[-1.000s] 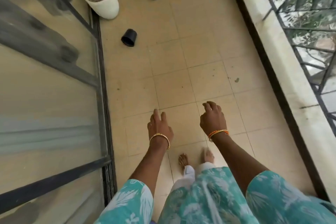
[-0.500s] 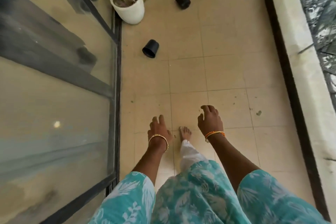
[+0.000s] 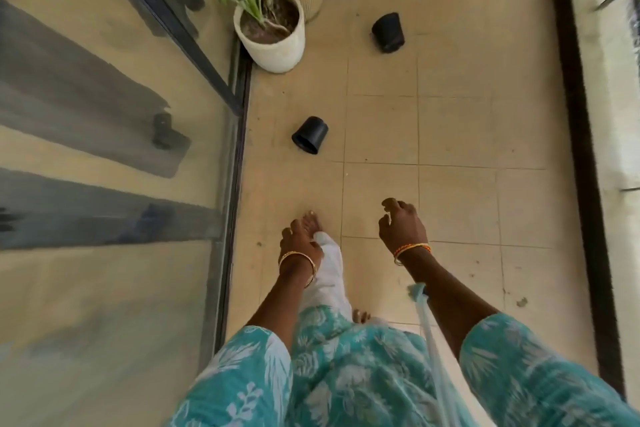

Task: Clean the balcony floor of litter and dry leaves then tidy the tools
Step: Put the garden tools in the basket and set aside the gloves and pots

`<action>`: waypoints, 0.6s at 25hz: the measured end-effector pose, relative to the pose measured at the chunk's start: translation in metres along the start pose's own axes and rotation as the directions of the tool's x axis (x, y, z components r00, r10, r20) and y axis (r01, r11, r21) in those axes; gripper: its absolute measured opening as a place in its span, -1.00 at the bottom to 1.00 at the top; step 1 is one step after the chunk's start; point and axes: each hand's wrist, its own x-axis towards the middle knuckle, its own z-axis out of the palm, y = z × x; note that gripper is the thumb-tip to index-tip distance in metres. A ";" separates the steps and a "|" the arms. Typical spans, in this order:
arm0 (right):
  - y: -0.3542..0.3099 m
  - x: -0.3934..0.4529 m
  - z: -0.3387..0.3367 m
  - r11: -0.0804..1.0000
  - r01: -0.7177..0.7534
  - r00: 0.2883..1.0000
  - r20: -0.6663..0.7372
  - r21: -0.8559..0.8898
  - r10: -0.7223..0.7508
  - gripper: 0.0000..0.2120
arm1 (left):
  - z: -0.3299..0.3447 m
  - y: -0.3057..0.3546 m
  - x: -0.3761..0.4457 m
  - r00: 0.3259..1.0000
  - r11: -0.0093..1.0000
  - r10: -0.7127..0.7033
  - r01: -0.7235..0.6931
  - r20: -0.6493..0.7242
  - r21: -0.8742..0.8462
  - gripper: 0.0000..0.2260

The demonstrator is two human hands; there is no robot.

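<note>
Two small black plastic pots lie tipped on the beige tiled floor (image 3: pixel 457 135): one (image 3: pixel 309 134) near the glass door, the other (image 3: pixel 388 32) farther ahead. My left hand (image 3: pixel 298 242) hangs in front of me with loosely curled fingers and holds nothing. My right hand (image 3: pixel 401 226) also hangs empty, fingers loosely curled, over the tiles. Both hands are well short of the nearer black pot. A small dark speck of litter (image 3: pixel 521 302) sits on a tile at the right. No cleaning tool shows.
A glass sliding door (image 3: pixel 104 184) with a dark frame runs along the left. Two cream planters with green plants (image 3: pixel 272 32) stand in the far left corner. A low parapet wall (image 3: pixel 620 149) with railing bounds the right side. My bare feet step on the tiles.
I have walked forward, so the pots and planters are nearer. My left foot has stepped ahead under my left hand. Both hands stay empty.
</note>
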 end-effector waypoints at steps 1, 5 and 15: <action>-0.011 0.025 0.004 1.000 -0.016 1.000 0.006 -0.008 0.016 -0.66 | -0.009 0.004 0.023 0.999 1.000 -0.027 0.027 0.019 -0.008 -0.52; -0.046 0.123 0.032 0.999 -0.004 0.998 0.058 -0.052 0.007 -0.67 | -0.036 0.010 0.120 0.996 0.997 -0.051 0.047 0.070 0.066 -0.53; -0.061 0.332 0.166 0.979 0.111 0.952 0.301 -0.171 -0.056 -0.67 | -0.002 0.014 0.359 0.995 0.996 -0.030 0.021 0.097 0.092 -0.64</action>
